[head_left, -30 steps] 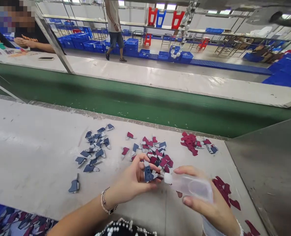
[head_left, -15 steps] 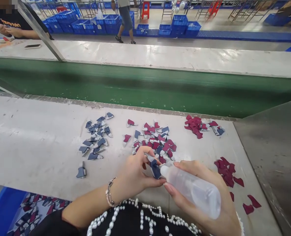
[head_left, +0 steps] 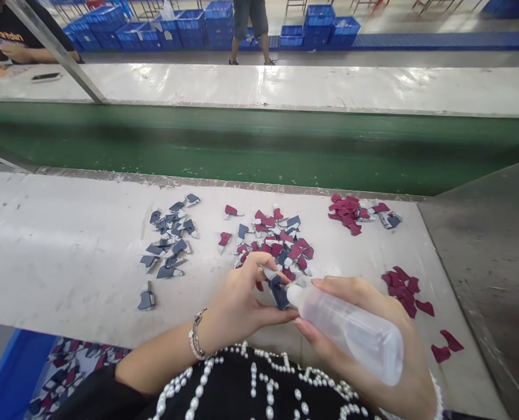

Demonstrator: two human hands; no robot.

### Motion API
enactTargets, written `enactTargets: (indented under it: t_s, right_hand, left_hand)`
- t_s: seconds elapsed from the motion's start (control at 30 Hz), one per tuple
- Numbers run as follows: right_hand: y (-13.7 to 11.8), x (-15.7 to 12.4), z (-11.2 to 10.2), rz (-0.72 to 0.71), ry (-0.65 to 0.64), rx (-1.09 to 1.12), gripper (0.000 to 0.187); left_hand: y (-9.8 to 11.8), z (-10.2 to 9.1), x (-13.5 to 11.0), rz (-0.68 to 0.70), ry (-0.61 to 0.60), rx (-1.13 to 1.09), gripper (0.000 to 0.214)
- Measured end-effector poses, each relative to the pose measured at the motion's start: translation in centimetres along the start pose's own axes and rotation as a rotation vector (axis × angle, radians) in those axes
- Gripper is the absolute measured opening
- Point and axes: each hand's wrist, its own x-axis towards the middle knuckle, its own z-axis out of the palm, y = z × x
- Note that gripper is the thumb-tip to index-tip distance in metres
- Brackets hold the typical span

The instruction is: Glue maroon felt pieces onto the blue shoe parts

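Note:
My left hand [head_left: 250, 291] pinches a small navy and grey piece [head_left: 278, 291] between thumb and fingers. My right hand [head_left: 368, 326] is wrapped round a translucent squeeze bottle [head_left: 351, 332], tilted so its white nozzle touches or nearly touches the navy piece. Whether any liquid comes out cannot be seen. Just beyond my hands lies a mixed heap of maroon and navy pieces [head_left: 281, 239] with grey parts. To the left is a group of navy and grey pieces [head_left: 167, 239], with a single navy piece [head_left: 146, 297] lying nearer to me.
Maroon pieces lie in a far right pile [head_left: 347, 213] and a nearer right pile [head_left: 403, 290]. A metal panel [head_left: 487, 251] borders the right side. Beyond the table runs a green belt [head_left: 241, 146]. A blue bin [head_left: 14, 373] of pieces stands lower left. Two people are across.
The view has tilted slightly downward. My hands keep the navy piece and the bottle nozzle together, almost unmoved. The walking person beyond the belt has moved to the right.

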Motion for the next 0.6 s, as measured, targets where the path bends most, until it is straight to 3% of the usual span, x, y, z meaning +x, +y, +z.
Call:
enactTargets:
  t_s: [0.6]
  right_hand:
    - [-0.23, -0.08, -0.02, 0.022, 0.011, -0.009, 0.021]
  left_hand:
    - [0.02, 0.15, 0.10, 0.056, 0.012, -0.026, 0.052]
